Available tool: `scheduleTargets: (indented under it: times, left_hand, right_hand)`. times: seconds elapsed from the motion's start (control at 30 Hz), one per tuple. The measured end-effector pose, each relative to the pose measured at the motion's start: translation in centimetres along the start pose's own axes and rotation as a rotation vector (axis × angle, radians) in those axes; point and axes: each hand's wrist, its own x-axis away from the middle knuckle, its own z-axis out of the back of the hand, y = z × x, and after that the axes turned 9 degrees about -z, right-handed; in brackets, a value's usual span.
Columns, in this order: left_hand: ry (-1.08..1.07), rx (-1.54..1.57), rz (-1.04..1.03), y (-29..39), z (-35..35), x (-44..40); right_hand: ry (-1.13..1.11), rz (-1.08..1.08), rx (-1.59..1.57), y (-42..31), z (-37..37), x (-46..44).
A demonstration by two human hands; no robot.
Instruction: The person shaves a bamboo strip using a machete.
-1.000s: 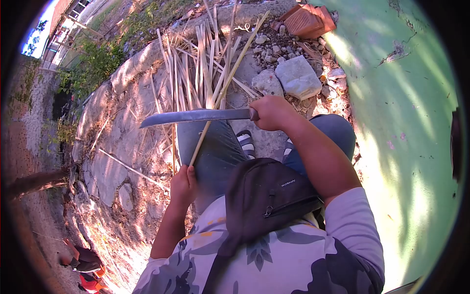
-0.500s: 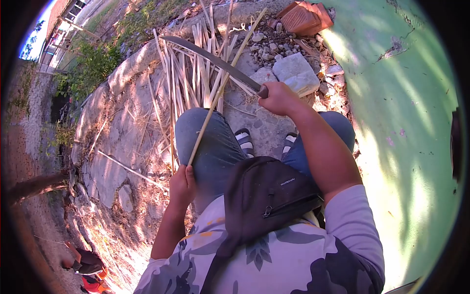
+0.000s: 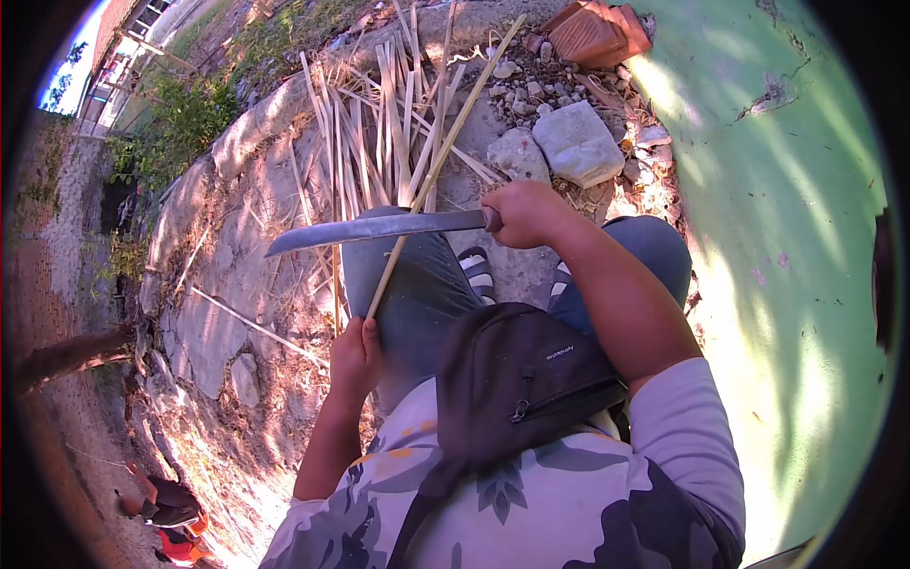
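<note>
My left hand (image 3: 356, 356) is closed around the near end of a long pale bamboo strip (image 3: 445, 142). The strip slants up and away over my left thigh, its far end above the pile. A machete (image 3: 379, 229) is in my right hand (image 3: 529, 214), with the fingers wrapped round its dark handle. Its long blade points left and lies across the strip over my left knee; whether it touches the strip I cannot tell. Beyond my knee lies a pile of split bamboo strips (image 3: 379, 133) on the ground.
A pale stone block (image 3: 578, 144) and a reddish brick (image 3: 599, 38) lie by the green wall (image 3: 777, 237) on my right. A loose stick (image 3: 256, 327) lies to the left. Another person (image 3: 171, 503) is at the lower left. A black bag (image 3: 517, 379) rests on my lap.
The machete blade has swung down toward me, from slanting up and away to nearly level across the strip. My right hand has shifted slightly lower and left. My left hand keeps its hold.
</note>
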Motion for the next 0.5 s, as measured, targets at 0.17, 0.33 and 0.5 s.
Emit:
scheduleTargets:
  times: [0.17,0.33,0.5]
  left_hand:
    - [0.012,-0.002,-0.016,0.4,0.1,0.0]
    - [0.03,-0.009,-0.018,0.6,0.0,0.0]
    - [0.019,-0.001,-0.011,0.4,0.0,0.1]
  right_hand:
    - [0.054,-0.045,-0.057,1.9,-0.4,-1.1]
    - [0.112,-0.048,-0.181,3.1,-0.6,-1.0]
    - [0.087,-0.049,-0.218,3.0,-0.5,-0.8]
